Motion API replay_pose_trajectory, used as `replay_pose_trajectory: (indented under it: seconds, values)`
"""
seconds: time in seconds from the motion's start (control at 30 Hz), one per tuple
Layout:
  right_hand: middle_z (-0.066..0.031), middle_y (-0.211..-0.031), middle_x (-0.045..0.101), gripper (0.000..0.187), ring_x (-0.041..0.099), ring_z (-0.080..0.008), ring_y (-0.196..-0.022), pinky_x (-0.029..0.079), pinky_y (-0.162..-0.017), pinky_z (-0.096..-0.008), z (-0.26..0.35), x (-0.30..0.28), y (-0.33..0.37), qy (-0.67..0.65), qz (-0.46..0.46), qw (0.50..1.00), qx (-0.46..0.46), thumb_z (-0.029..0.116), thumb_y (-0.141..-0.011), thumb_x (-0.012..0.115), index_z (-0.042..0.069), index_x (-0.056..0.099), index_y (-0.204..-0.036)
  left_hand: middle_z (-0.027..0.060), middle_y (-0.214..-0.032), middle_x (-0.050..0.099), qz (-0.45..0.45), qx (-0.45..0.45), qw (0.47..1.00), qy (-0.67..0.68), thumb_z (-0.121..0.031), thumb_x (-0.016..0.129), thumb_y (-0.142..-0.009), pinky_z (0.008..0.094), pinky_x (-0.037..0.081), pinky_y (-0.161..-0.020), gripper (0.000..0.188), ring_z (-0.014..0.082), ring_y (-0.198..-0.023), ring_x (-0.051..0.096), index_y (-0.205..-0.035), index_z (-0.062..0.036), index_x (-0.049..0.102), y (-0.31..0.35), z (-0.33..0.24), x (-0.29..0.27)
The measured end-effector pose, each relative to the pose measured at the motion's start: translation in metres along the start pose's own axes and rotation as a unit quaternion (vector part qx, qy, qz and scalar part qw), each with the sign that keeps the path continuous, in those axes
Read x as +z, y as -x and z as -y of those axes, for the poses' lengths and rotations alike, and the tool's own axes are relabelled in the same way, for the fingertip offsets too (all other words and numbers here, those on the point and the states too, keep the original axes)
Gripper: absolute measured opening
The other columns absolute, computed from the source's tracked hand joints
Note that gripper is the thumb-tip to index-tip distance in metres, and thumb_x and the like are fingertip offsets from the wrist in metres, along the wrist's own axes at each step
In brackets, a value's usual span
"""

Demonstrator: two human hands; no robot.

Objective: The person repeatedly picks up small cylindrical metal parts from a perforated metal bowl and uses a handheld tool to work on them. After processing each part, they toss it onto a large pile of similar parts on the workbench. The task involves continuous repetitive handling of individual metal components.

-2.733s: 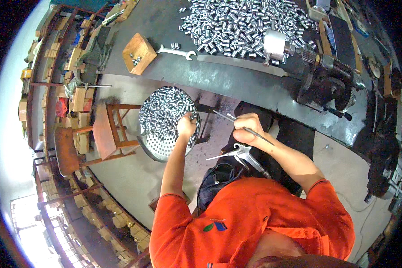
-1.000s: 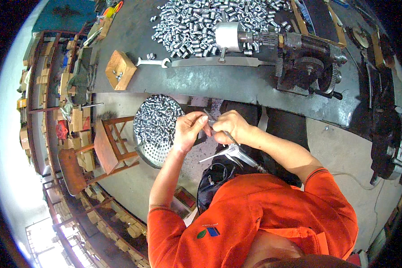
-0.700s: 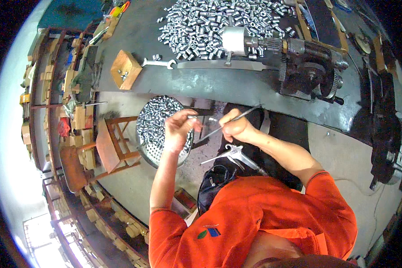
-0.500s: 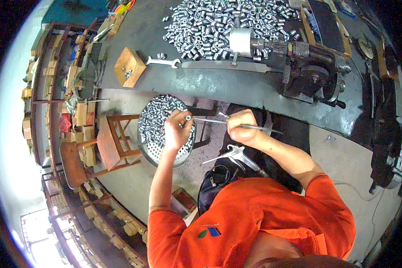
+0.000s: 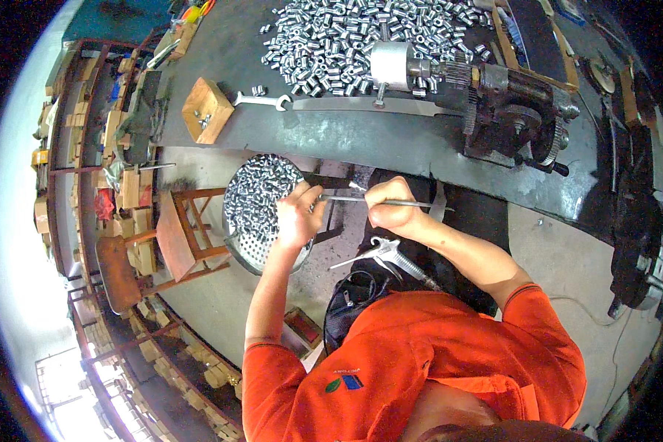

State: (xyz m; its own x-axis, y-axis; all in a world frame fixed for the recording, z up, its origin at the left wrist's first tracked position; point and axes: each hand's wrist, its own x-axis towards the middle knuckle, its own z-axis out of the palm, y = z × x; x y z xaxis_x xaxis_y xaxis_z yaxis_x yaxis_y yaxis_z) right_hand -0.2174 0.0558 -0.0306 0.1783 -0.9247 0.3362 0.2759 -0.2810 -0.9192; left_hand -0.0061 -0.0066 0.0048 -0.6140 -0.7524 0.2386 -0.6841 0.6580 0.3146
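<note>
Seen from the head: at far left, a wooden chair [image 5: 171, 234] on the floor beside laden shelves; next, on the near side of the bench, an open wooden box [image 5: 217, 110] containing a few small metal parts. Below the bench edge, a round perforated tray [image 5: 252, 254], largely covered by loose metal sleeves [image 5: 258, 193], its holes exposed toward the wearer. A wrench [image 5: 261, 100] lies on the bench beyond. Left hand [image 5: 297, 217], over the tray's right side: fingers curled in to the thumb, presumably around a single sleeve, which is now hidden. Half a second ago that sleeve showed end-on at the fingertips; the hand has since turned, and the tip of a thin rod [image 5: 343, 197] now meets the fingers, so both hands work at one spot. Whether the tip has entered the sleeve cannot be told. Beside the rod, a small bright piece [image 5: 357, 186], its support unclear. Below, an air gun [image 5: 387, 254] lies near the lap. Right hand [image 5: 392, 203]: closed firmly around the rod, which projects on both sides. At right, a geared machine [image 5: 519, 121] on the bench
</note>
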Motion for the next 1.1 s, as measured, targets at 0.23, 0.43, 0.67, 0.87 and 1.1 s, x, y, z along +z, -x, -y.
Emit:
replay_pose_trajectory:
  seconds: [0.23, 0.43, 0.67, 0.87, 1.1]
  values:
    - [-0.0095, -0.051, 0.035, 0.031, 0.042, -0.0294, -0.046, 0.031, -0.043, -0.0394, 0.007, -0.002, -0.001, 0.177, 0.024, 0.962, -0.208, 0.019, -0.063, 0.061, 0.006, 0.033, -0.053, 0.0102, -0.065, 0.053, -0.009, -0.003, 0.999, 0.046, -0.002, 0.066, -0.063, 0.0336, 0.043, -0.049, 0.019, 0.0249, -0.053, 0.054, -0.081, -0.0025, 0.062, -0.016, -0.019, 0.007]
    - [-0.0071, -0.051, 0.027, 0.035, 0.036, -0.0261, -0.042, 0.027, -0.039, -0.0384, 0.015, -0.005, -0.003, 0.223, -0.021, 0.93, -0.292, 0.018, -0.058, 0.061, 0.008, 0.028, -0.05, 0.0123, -0.062, 0.059, -0.052, -0.048, 0.997, 0.011, -0.014, 0.068, -0.072, 0.0308, 0.043, -0.049, 0.025, 0.0212, -0.053, 0.058, -0.092, -0.0011, 0.063, -0.091, 0.027, -0.012]
    - [-0.0076, -0.049, 0.029, 0.033, 0.035, -0.0271, -0.041, 0.026, -0.039, -0.0385, -0.005, -0.003, 0.0, 0.199, -0.017, 0.946, -0.255, 0.014, -0.058, 0.062, 0.008, 0.03, -0.051, 0.0143, -0.095, 0.063, -0.151, -0.082, 0.856, 0.487, -0.015, 0.057, -0.086, 0.0214, 0.041, -0.054, 0.048, 0.0154, -0.064, 0.061, -0.125, 0.0068, 0.038, -0.19, 0.0, -0.066]
    - [-0.0081, -0.049, 0.028, 0.034, 0.033, -0.0278, -0.04, 0.025, -0.039, -0.039, -0.005, 0.0, 0.001, 0.2, -0.029, 0.952, -0.231, 0.016, -0.059, 0.06, 0.007, 0.028, -0.05, 0.0092, -0.065, 0.062, -0.15, -0.199, 0.935, 0.253, -0.012, 0.06, -0.084, 0.0245, 0.045, -0.061, 0.033, 0.0102, -0.061, 0.058, -0.108, 0.0094, 0.054, -0.09, 0.049, -0.06]
    - [-0.0087, -0.049, 0.029, 0.036, 0.034, -0.0276, -0.041, 0.024, -0.04, -0.0388, -0.008, 0.002, 0.0, 0.178, -0.005, 0.963, -0.204, 0.023, -0.062, 0.059, 0.006, 0.029, -0.05, 0.0101, -0.067, 0.061, -0.078, -0.384, 0.85, 0.353, -0.001, 0.054, -0.074, 0.0242, 0.046, -0.048, 0.032, 0.0108, -0.051, 0.056, -0.104, 0.0111, 0.055, 0.058, 0.144, 0.038]
